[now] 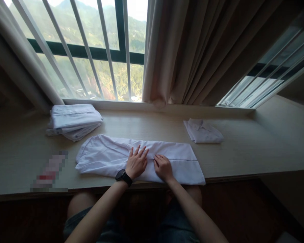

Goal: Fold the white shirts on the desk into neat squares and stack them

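A long white garment (177, 152), folded lengthwise, lies across the desk in front of me. Its left end is rounded and creased, while the right end is flatter and reaches over the desk's front edge. My left hand (136, 163), with a black watch on the wrist, rests flat on the middle of the cloth, fingers spread. Just to its right, my right hand (163, 167) has its fingers curled and pinched at the folded edge that runs along the garment. The thumb and index finger seem to grip the cloth there.
A stack of folded white garments (74, 116) sits at the back left. Towards the back right lies a small folded white shirt (202, 131) with its collar showing. A blurred-out flat item (50, 170) is at the left. Behind the desk (243, 145) are a barred window and curtains (187, 50).
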The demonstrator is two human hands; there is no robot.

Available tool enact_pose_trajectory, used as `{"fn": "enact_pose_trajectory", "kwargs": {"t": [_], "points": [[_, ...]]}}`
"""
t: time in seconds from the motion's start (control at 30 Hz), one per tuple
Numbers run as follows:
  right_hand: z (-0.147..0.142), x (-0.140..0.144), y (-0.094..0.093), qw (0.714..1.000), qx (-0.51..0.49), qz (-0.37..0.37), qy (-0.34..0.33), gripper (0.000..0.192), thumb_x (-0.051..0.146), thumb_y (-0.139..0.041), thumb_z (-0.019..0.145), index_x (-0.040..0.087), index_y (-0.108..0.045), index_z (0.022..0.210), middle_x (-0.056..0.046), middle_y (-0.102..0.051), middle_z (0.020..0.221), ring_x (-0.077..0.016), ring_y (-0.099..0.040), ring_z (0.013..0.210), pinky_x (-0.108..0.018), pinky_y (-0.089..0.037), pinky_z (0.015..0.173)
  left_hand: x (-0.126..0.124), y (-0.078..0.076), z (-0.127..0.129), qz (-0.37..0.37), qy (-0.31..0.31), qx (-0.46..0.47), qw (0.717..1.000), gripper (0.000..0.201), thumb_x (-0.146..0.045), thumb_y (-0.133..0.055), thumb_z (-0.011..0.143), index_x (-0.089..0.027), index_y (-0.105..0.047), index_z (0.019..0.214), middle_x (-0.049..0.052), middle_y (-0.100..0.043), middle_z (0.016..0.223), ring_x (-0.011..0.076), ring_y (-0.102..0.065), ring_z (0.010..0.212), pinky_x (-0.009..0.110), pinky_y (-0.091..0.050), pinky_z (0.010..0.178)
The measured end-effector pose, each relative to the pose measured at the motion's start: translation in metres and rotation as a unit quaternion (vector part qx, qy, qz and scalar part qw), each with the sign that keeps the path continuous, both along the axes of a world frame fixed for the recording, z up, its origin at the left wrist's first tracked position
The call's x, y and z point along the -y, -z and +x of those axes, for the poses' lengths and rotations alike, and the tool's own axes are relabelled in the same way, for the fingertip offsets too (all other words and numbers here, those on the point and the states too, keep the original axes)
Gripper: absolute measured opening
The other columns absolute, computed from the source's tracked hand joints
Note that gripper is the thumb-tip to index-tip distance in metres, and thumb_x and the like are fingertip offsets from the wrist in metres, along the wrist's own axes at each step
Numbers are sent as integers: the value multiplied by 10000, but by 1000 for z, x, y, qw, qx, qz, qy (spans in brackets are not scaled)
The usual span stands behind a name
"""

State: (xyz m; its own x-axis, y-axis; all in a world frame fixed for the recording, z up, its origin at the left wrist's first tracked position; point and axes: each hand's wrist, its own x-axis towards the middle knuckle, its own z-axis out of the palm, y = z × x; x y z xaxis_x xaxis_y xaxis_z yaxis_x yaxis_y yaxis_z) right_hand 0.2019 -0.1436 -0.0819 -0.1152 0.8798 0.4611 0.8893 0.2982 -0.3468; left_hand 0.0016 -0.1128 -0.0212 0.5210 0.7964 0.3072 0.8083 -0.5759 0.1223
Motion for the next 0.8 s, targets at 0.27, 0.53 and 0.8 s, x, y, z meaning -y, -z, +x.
{"fn": "enact_pose_trajectory", "kwargs": {"t": [0.27,0.53,0.8], "points": [[70,13,2,975,93,-106,171,480,379,-348,1035,216,-538,1444,-75,-445,1539,-298,-320,1455,-530,-192,1206,-1,36,-1,-14,-8,2,1000,486,-388,-375,1010,-316,-477,1479,12,-471,1534,286,-320,1478,534,-147,1239],[179,44,7,917,78,-204,333,532,391,-286,1034,183,-480,1483,-91,-414,1557,-273,-331,1441,-451,-228,1190,-2,40,1,-6,-124,16,992,538,-386,-315,1011,-150,-525,1447,105,-442,1545,334,-285,1487,593,-58,1232],[188,23,-27,863,-49,-268,426,589,531,-313,986,123,-675,1209,-201,-683,1176,-279,-648,1095,-347,-463,925,-3,40,2,-24,-185,8,982,573,-365,-276,1012,-151,-402,1528,92,-317,1616,323,-214,1512,590,-92,1221]]}}
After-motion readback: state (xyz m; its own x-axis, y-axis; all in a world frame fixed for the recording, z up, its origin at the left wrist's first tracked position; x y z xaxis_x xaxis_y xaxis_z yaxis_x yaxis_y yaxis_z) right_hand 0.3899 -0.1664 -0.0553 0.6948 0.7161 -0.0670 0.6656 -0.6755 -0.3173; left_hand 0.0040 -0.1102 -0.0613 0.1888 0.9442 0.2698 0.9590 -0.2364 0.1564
